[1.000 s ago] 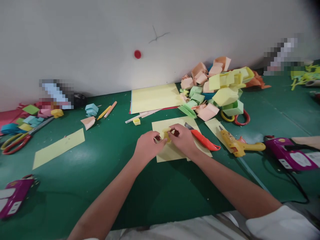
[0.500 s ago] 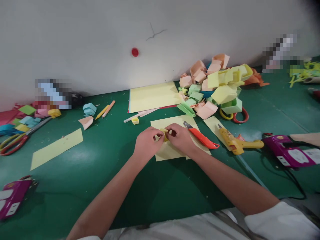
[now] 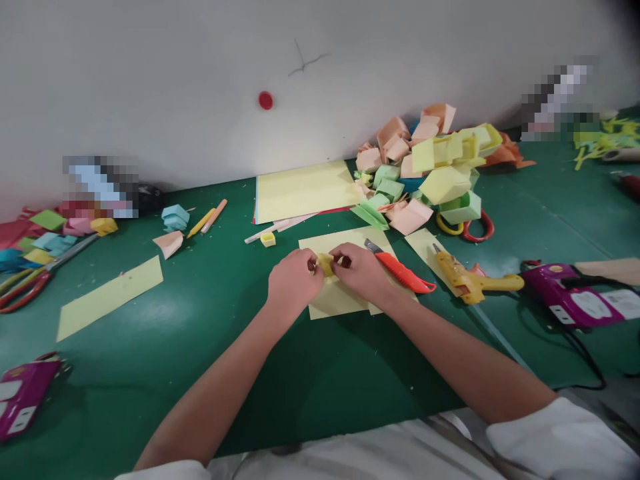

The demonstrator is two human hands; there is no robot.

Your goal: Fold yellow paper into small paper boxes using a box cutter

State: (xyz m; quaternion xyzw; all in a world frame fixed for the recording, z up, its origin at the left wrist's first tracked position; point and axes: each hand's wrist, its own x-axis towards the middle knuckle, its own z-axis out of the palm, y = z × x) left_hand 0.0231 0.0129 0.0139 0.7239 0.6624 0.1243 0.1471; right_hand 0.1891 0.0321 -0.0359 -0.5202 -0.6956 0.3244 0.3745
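Between my hands is a small yellow piece of folded paper [image 3: 327, 265], pinched from both sides. My left hand [image 3: 294, 279] grips its left edge with closed fingers, and my right hand [image 3: 364, 272] its right edge. The fingers partly cover the piece, so its full shape is hidden. Beneath it lie pale yellow paper sheets [image 3: 337, 300]. An orange utility knife [image 3: 404, 272] rests across these sheets, just right of my right hand. Beyond my left hand a tiny yellow paper box [image 3: 268, 239] stands on the green table [image 3: 240, 200].
At the back right is a heap of folded paper boxes [image 3: 445, 183] with scissors [image 3: 479, 228] beside it. A yellow glue gun [image 3: 467, 277] and a purple power strip [image 3: 565, 293] lie right. Leftward are a yellow paper strip [image 3: 110, 297], more scissors [image 3: 27, 291] and another power strip [image 3: 25, 397].
My hands have moved slightly apart, and more of the yellow folded paper shows between them. The whole view has shifted a little; the things on the table stay put.
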